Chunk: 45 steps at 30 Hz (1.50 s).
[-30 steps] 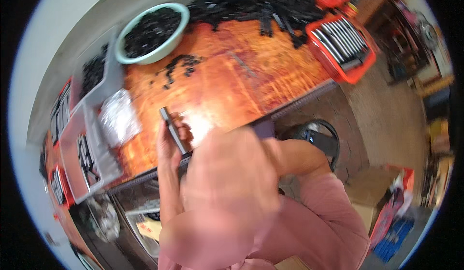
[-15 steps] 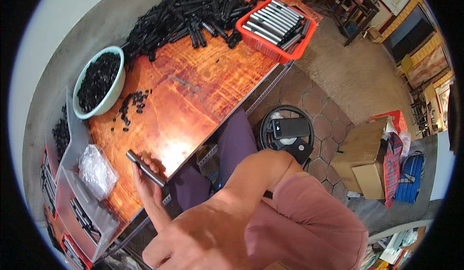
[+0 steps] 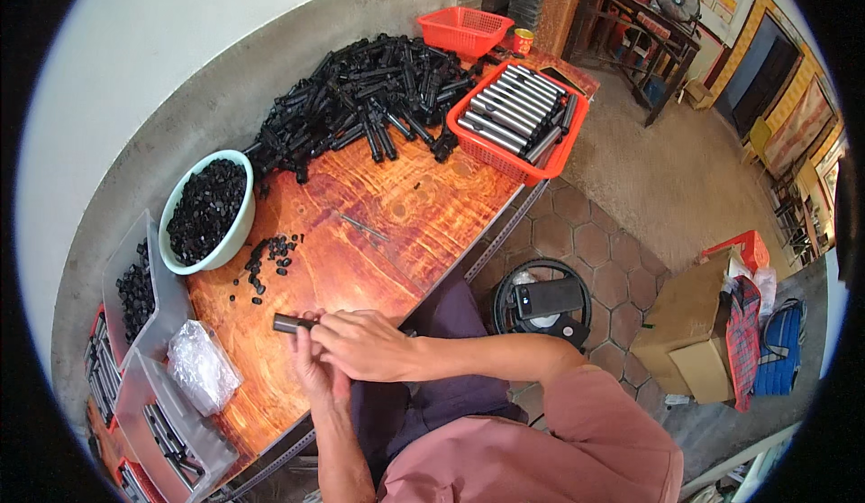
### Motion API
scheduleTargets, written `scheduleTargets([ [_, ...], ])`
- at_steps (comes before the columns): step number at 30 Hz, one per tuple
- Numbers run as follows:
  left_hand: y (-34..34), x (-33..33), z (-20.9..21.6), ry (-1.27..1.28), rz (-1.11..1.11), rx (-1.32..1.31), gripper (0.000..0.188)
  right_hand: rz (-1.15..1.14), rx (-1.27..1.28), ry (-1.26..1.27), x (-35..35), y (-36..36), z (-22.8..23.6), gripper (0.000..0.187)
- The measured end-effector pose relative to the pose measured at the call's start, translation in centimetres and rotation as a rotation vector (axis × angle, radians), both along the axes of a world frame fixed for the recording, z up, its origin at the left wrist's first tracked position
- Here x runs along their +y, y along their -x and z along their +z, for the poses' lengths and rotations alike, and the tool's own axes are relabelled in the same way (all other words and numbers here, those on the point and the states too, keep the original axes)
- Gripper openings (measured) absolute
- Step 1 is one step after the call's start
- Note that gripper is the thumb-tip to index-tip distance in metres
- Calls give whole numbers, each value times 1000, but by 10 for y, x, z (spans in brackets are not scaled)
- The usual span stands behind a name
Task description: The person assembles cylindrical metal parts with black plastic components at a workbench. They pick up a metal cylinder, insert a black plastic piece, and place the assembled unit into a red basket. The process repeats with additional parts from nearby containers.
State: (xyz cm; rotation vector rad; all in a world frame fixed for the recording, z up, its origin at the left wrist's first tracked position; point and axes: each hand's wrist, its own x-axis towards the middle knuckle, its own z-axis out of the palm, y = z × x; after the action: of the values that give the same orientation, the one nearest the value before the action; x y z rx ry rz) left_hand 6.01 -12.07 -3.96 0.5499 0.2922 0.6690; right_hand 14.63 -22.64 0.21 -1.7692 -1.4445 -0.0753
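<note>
Head view: dark tube partly hidden by right hand, grip unclear.

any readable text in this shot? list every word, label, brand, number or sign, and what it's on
None I can quote.
Red-and-yellow tin: markings too small to read.
Papers on the background wall: too small to read.
Black rectangular object: pale mark, too small to read.
Tube in the left hand: no lettering visible.
</note>
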Motion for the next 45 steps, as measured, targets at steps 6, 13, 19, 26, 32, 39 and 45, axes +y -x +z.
scheduleTargets([
  [6, -35, -27, 17, 13, -105, 66, 34, -173, -42, -23, -30, -33, 20, 33],
  [13, -53, -18, 14, -441, -233, 245, 38, -368, -4, 208, -76, -76, 19, 30],
  [19, -43, 45, -20, -1046, 7, 479, 23, -928, -107, 342, -133, -193, 85, 33],
  [26, -48, 53, -33, -1117, 62, 493, 9, -1063, -253, 468, -165, -300, 62, 32],
  [32, -46, 59, -44, -838, 60, 443, 5, -1006, -108, 413, -152, -302, 49, 27],
  [39, -48, 63, -47, -751, 17, 441, 5, -1070, 16, 334, -156, -299, 37, 26],
  [45, -48, 61, -45, -706, 2, 433, 6, -1091, -111, 235, -155, -295, 23, 29],
])
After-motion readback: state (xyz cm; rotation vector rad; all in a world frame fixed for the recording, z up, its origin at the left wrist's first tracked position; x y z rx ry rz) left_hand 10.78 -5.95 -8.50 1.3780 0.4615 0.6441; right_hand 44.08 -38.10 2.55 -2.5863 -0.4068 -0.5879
